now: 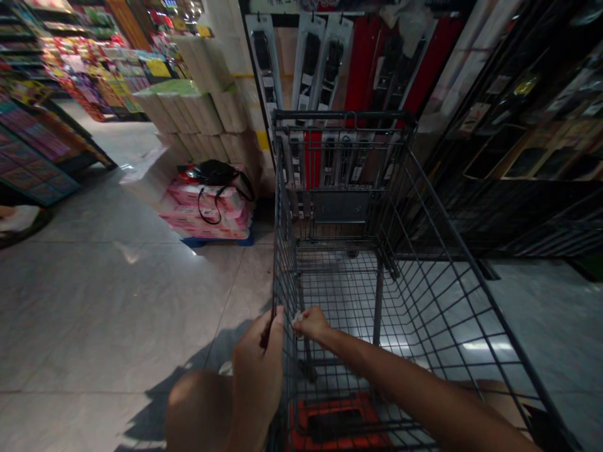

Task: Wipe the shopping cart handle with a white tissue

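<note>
A dark metal shopping cart [346, 115] takes up the middle and right of the view, its wire basket bare inside. My left hand [257, 361] is closed around the top rail of the cart's left side, thumb on top. Reaching into the basket, my right hand [311, 323] is closed in a pinch right beside the inner face of that wire wall. A small crumpled whitish piece [297, 319], like tissue or cloth, shows at its fingertips. Whether it touches the wires I cannot tell.
Pink packs [211, 204] with a black bag [214, 171] on top stand left of the cart. Paper rolls [188, 107] are stacked behind. Hanging belts [308, 63] line the rack ahead. An orange-red plastic part [339, 414] lies low at the cart's near end. Knees flank the cart.
</note>
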A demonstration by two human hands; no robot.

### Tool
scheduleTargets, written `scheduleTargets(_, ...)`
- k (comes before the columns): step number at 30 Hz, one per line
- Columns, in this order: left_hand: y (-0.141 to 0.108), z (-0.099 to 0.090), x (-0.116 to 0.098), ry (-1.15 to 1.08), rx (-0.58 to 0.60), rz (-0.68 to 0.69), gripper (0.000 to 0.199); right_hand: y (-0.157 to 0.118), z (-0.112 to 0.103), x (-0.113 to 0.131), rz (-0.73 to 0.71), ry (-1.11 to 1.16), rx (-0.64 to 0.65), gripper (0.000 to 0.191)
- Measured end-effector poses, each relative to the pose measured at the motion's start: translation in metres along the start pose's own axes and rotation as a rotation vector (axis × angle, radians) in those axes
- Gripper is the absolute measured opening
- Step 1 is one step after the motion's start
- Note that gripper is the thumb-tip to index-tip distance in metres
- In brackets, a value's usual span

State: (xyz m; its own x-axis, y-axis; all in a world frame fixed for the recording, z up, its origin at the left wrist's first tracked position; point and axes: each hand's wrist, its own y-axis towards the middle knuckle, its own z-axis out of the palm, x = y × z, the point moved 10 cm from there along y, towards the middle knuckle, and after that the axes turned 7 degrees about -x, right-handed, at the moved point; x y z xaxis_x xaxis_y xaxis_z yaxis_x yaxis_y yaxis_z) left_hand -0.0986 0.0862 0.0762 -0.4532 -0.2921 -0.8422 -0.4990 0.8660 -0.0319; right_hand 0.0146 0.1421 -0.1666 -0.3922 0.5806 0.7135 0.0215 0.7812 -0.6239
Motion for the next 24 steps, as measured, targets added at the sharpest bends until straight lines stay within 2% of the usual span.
scheduleTargets(4, 0.004, 0.005, 0.010, -0.046, -0.042, 0.013, 0.034, 0.008, -0.003, -0.001, 0.025, -0.069, -0.069, 0.022)
scheduleTargets(7, 0.007, 0.013, 0.022, -0.074, -0.030, 0.015, 0.038, 0.006, -0.002, -0.001, 0.048, -0.016, -0.051, 0.024)
scheduleTargets(13, 0.008, 0.014, 0.029, -0.101, -0.029, -0.001, 0.041, -0.008, -0.003, 0.002, 0.104, 0.178, 0.083, 0.020)
scheduleTargets(17, 0.007, 0.013, 0.023, -0.091, -0.024, 0.017, 0.040, 0.000, -0.006, 0.028, 0.058, 0.322, 0.279, 0.015)
scheduleTargets(18, 0.006, 0.012, 0.021, -0.088, -0.025, 0.017, 0.039, 0.006, -0.013, 0.034, 0.041, 0.357, 0.265, 0.015)
scheduleTargets(21, 0.006, 0.011, 0.018, -0.075, -0.023, -0.002, 0.037, 0.029, -0.041, 0.037, 0.008, 0.367, 0.063, 0.015)
scheduleTargets(22, 0.005, 0.011, 0.018, -0.074, -0.023, -0.009, 0.036, 0.035, -0.047, 0.032, 0.005, 0.349, 0.006, 0.016)
scheduleTargets(24, 0.005, 0.010, 0.018, -0.076, -0.026, -0.019, 0.035, 0.042, -0.044, 0.017, 0.015, 0.299, -0.040, 0.018)
